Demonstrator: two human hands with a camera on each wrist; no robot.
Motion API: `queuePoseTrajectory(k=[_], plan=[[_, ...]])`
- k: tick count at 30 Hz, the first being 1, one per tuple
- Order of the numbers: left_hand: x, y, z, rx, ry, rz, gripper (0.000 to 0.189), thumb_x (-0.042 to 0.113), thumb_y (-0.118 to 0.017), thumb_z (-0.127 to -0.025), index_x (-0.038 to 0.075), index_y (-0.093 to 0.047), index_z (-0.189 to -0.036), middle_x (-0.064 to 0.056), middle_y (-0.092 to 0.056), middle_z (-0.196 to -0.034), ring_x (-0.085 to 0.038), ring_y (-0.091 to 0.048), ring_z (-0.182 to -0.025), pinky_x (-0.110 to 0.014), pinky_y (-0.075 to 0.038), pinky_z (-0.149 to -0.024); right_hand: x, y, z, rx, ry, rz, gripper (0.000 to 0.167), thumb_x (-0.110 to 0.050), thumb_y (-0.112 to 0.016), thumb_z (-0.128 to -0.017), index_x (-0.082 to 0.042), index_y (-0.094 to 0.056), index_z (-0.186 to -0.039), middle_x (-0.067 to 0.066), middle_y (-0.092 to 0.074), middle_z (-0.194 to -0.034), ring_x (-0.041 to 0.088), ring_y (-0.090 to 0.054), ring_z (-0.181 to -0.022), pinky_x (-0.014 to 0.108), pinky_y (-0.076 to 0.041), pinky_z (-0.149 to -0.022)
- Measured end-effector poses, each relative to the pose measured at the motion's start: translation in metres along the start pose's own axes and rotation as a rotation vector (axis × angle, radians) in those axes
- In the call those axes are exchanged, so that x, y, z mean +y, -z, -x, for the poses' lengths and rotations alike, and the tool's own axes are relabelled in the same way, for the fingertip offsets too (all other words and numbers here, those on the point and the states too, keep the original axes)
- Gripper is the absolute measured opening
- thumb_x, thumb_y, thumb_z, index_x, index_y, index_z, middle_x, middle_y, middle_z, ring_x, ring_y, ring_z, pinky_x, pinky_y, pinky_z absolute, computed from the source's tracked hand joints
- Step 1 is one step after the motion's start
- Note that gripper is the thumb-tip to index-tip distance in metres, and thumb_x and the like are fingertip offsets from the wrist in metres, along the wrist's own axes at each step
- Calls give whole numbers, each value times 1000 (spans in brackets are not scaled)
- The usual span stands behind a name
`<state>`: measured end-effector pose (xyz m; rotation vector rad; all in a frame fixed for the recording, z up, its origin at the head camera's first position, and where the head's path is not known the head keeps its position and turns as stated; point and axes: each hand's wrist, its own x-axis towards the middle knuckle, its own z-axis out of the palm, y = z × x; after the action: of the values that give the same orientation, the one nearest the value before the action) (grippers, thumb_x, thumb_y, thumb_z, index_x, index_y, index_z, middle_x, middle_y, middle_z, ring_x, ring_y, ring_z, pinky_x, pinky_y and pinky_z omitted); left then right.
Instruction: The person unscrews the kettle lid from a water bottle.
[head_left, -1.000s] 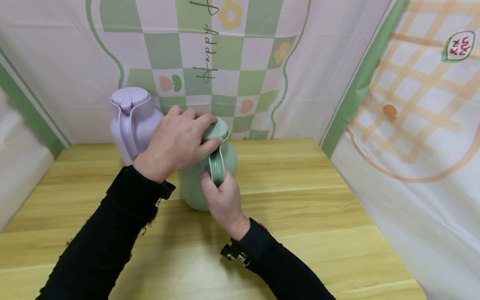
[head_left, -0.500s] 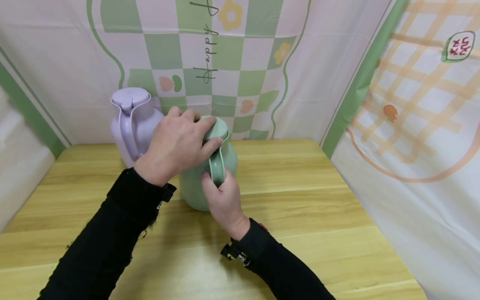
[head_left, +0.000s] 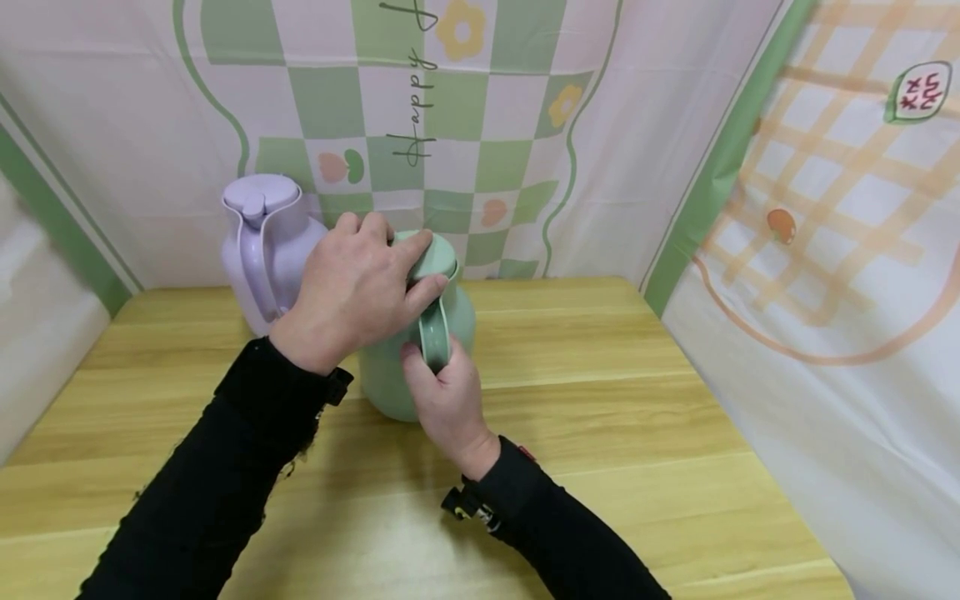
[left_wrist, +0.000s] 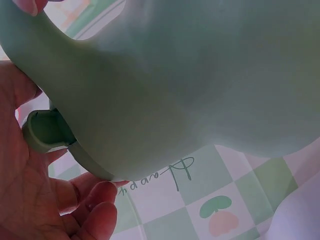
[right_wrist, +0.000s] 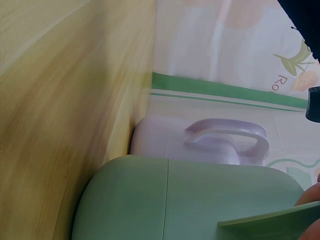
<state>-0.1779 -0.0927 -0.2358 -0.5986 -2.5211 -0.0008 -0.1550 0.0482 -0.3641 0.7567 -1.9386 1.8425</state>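
A pale green thermos jug [head_left: 386,387] stands upright on the table, its handle [head_left: 434,333] toward me. My right hand [head_left: 453,408] grips this handle, thumb on its left side. Over the round lid [head_left: 438,254] lies my left hand [head_left: 348,287], its thumb at the near edge and its fingers bent across the top. In the left wrist view, those fingers curl at the lid's rim beside a small green thumb lever [left_wrist: 45,131] that sticks out. Part of the lid is hidden under the left hand. The right wrist view shows the jug's lower body [right_wrist: 125,200] up close.
A lilac thermos jug [head_left: 292,237] stands just behind and left of the green one, partly covered by the left hand. Wood-grain table [head_left: 600,417] extends to the right and front. A checked cloth backdrop [head_left: 390,100] hangs right behind the table's far edge.
The left hand's fingers have shifted very slightly to the left on the lid. The right hand and both jugs stay where they were.
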Motion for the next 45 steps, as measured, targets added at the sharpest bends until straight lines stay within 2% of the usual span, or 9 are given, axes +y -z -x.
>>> queuePoseTrajectory(k=[9,13,20,25,30,34,38,42,45], plan=[[2,1,-2,-30,54,31,68,65,-51,-101,16,-63,-146,-21,-56,-94,-34,-49,-80,-44,-46,-68,-1,0,0,-7,13,-6,40,-18,-54,-105,-12,-31,-73,-2,-25,-61,18,-21,-53,27,-25,-58],[2,0,-1,-8,57,73,70,68,-53,-99,12,-65,-140,-20,-53,-92,-33,-50,-78,-44,-47,-65,-1,0,-1,-14,17,-10,39,-18,-53,-106,-12,-31,-74,-2,-26,-61,18,-21,-53,27,-25,-58],[0,-2,-1,4,34,78,75,71,-54,-97,9,-65,-140,-27,-64,-126,-45,-63,-98,-52,-54,-77,-1,0,-1,-19,24,-15,38,-17,-53,-106,-12,-31,-75,-2,-25,-61,18,-20,-53,27,-25,-58],[-5,-3,1,30,-7,115,75,68,-55,-98,7,-64,-141,-25,-66,-131,-49,-62,-107,-56,-52,-90,-1,0,-1,-18,31,-10,38,-17,-53,-106,-11,-31,-75,-2,-25,-61,17,-20,-53,26,-24,-59],[-16,1,-2,-72,-23,340,68,56,-47,-106,8,-52,-153,-22,-53,-152,-45,-49,-139,-57,-38,-116,-1,0,0,2,17,5,40,-18,-54,-104,-11,-30,-73,-3,-24,-60,15,-19,-53,26,-25,-57],[-27,3,-9,-160,-43,504,57,40,-35,-109,14,-45,-159,-11,-41,-165,-33,-35,-154,-53,-28,-125,-1,0,1,32,1,35,41,-19,-57,-103,-12,-31,-72,-3,-24,-60,13,-22,-53,26,-27,-56],[-34,2,-13,-221,-71,525,56,31,-31,-106,23,-46,-159,-3,-36,-168,-26,-30,-157,-51,-26,-126,-1,-1,1,46,-4,44,41,-20,-58,-102,-13,-32,-72,-2,-25,-60,13,-25,-53,26,-29,-55],[-35,-2,-16,-274,-88,491,56,29,-32,-104,26,-48,-158,-5,-37,-168,-27,-31,-157,-50,-27,-126,-2,-1,2,42,-11,36,41,-20,-59,-103,-12,-32,-72,-2,-26,-60,14,-25,-53,26,-28,-55],[-33,-4,-17,-272,-83,455,56,31,-33,-104,25,-50,-157,-8,-40,-165,-30,-35,-155,-50,-29,-124,-2,-1,1,40,-14,32,41,-20,-59,-103,-12,-33,-72,-2,-26,-60,14,-25,-53,26,-28,-56]])
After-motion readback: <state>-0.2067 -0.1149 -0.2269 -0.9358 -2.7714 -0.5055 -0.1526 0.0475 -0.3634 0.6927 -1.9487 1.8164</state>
